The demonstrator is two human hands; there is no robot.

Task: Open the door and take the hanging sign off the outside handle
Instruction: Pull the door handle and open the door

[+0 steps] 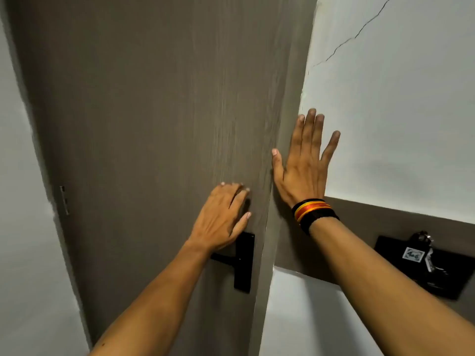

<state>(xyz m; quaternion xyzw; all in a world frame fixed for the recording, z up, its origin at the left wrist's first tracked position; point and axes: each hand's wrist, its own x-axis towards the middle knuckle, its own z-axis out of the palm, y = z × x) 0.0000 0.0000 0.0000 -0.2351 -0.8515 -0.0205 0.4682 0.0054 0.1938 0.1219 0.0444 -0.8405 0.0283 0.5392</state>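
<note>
A brown wood-grain door (154, 124) fills the middle of the view and appears closed against its frame. Its black lever handle (239, 260) on a black plate sits low at the door's right edge. My left hand (223, 217) lies flat on the door just above the handle, fingers slightly spread, holding nothing. My right hand (303, 163) presses flat, fingers apart, across the door frame and the white wall beside it. Striped bands circle the right wrist (314, 213). No hanging sign is in view.
A black wall holder (401, 265) with a key and a numbered tag (413, 255) sits on a brown wall strip at the lower right. The white wall (398, 98) above has a thin crack. A metal hinge plate (64, 200) shows on the door's left edge.
</note>
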